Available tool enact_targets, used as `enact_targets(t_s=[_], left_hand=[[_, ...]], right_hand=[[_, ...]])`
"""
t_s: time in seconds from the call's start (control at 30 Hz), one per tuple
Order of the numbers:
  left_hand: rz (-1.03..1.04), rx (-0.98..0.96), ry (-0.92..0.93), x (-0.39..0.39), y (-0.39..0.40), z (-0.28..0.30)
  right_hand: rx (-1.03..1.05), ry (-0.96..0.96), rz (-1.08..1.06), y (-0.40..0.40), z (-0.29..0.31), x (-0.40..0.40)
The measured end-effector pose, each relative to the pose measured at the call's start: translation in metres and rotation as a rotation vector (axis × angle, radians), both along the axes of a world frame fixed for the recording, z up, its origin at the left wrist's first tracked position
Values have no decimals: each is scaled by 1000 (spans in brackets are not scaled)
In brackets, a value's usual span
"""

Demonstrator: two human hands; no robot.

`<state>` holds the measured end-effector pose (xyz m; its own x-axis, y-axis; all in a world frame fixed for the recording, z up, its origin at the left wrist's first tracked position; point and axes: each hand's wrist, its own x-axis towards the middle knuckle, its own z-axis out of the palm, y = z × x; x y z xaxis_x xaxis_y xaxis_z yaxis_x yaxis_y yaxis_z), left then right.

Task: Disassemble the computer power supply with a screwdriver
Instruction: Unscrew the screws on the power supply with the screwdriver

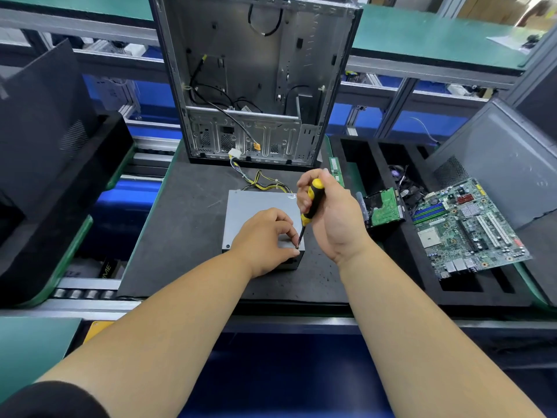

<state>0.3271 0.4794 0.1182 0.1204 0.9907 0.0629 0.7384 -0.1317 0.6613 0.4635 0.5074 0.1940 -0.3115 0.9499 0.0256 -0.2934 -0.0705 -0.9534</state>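
head view: our right hand (pixel 327 212) grips the screwdriver (pixel 310 206) almost upright, its tip on the near-right corner of the power supply (pixel 256 206), where our left hand (pixel 265 239) pinches.

Left hand (pixel 265 239): bare, no glove, no ring or watch in sight
Right hand (pixel 331 218): bare, no glove, no ring or watch in sight
Forearms: both bare from wrist to the lower edge of view
Sleeve (pixel 51 401): black, plain cloth, seen only at the lower left corner, on the left arm
Right arm's sleeve: out of view
Fingers (pixel 283 218): nails short, unpainted where visible
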Motion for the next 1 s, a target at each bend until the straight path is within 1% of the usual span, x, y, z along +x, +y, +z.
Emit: enact_targets(t_s=[0.1, 0.23, 0.4, 0.5, 0.63, 0.83, 1.0], left_hand=[[0, -6, 8, 0, 0, 0], [-3, -9, 15, 0, 1, -1], [-2, -3, 30, 0, 1, -1], [-2, -6, 25, 0, 1, -2], [0, -8, 15, -1, 0, -2], [-2, 8, 27, 0, 1, -1], [-6, 6, 43, 0, 1, -1]], right_hand=[[4, 46, 33, 0, 1, 4], [13, 2, 57, 0, 3, 8], [-24, -58, 8, 0, 6, 11], [-27, -37, -34, -2, 6, 10], [-25, -41, -34, -5, 2, 0], [-18, 28, 15, -5, 1, -1], [11, -26, 27, -4, 2, 3]])
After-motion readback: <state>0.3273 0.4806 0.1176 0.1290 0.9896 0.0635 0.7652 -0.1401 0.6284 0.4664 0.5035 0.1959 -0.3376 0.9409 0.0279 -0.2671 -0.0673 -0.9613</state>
